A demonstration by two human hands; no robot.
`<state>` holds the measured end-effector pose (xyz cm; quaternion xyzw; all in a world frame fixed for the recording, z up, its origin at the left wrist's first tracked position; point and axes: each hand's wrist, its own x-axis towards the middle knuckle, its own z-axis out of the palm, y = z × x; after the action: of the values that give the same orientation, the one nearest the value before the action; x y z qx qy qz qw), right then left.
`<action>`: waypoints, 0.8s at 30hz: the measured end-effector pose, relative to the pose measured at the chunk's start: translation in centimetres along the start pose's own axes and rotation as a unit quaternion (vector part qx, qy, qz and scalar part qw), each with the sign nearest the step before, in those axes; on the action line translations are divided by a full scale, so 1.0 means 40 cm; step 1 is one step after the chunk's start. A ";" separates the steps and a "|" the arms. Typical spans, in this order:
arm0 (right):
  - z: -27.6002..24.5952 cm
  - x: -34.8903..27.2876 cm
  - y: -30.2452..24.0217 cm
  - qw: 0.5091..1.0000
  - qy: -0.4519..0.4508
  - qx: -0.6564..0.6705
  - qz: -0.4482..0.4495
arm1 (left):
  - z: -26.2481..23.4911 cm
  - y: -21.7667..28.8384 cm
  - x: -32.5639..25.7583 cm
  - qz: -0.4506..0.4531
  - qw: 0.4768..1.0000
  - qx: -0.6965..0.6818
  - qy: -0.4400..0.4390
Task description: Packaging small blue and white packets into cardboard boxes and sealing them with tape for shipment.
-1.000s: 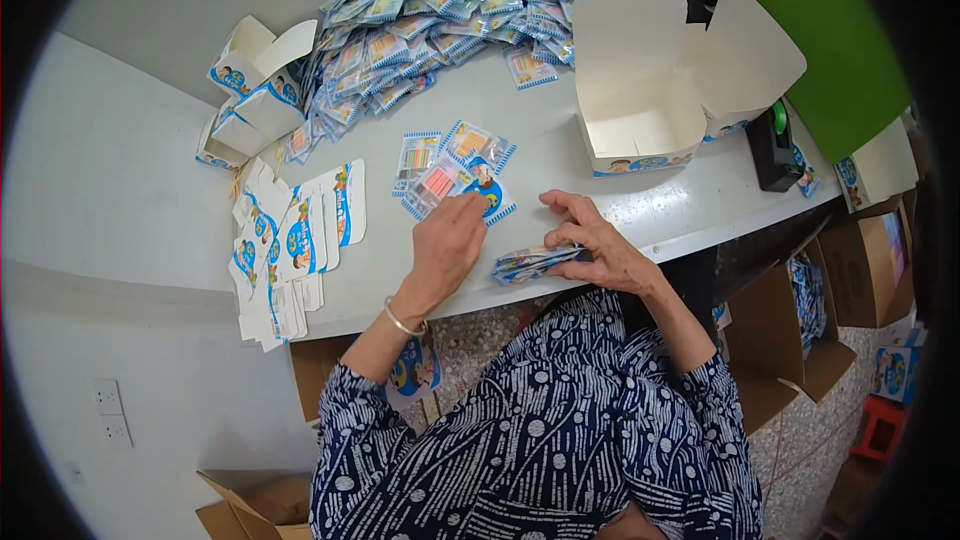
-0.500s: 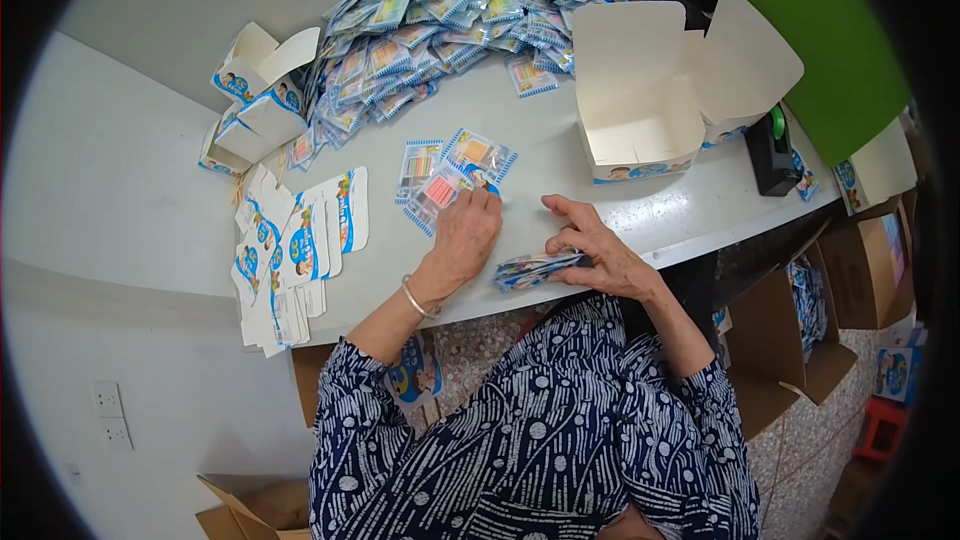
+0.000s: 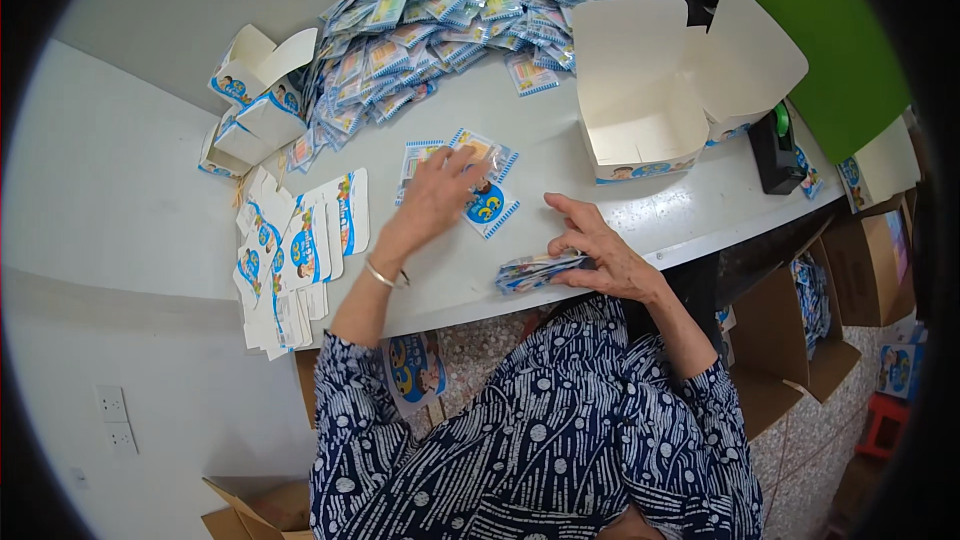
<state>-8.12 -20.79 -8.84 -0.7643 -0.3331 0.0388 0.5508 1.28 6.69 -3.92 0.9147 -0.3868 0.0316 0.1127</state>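
My left hand (image 3: 436, 190) is over a small group of flat clear packets (image 3: 484, 150), its fingers stretched out and apart. It hides part of them, so contact with any one packet is hard to make out. Just right of its fingers lies a packet (image 3: 487, 208) with a round blue print. Near the table's front edge, my right hand (image 3: 610, 258) grips a stack of similar packets (image 3: 535, 273) by its right end, between the thumb and fingers, with the index finger raised.
A big heap of packets (image 3: 440, 20) covers the table's back. At the right stand an open white box (image 3: 640, 130) and a black tape dispenser (image 3: 775, 155). Flattened cartons (image 3: 305, 240) and small open boxes (image 3: 255, 120) are at left. Brown cartons (image 3: 775, 340) stand below, right.
My left hand has moved left and slightly away from me, and its fingers have spread. The blue-printed packet now lies uncovered, facing up. My right hand keeps the stack in place.
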 end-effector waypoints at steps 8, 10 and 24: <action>-0.002 0.000 0.001 1.000 -0.003 -0.007 -0.011 | -0.037 -0.059 0.058 0.035 0.993 -0.052 -0.096; -0.002 0.000 -0.003 1.000 -0.003 -0.009 -0.012 | -0.033 -0.049 0.063 0.032 0.994 -0.080 -0.065; 0.006 -0.007 -0.022 0.991 0.033 0.079 0.100 | -0.050 0.171 -0.059 -0.008 0.942 -0.317 -0.108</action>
<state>-8.85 -20.62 -8.27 -0.7490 -0.2323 0.0945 0.6133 -5.22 4.19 -1.08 0.8328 -0.3791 -0.1925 0.3544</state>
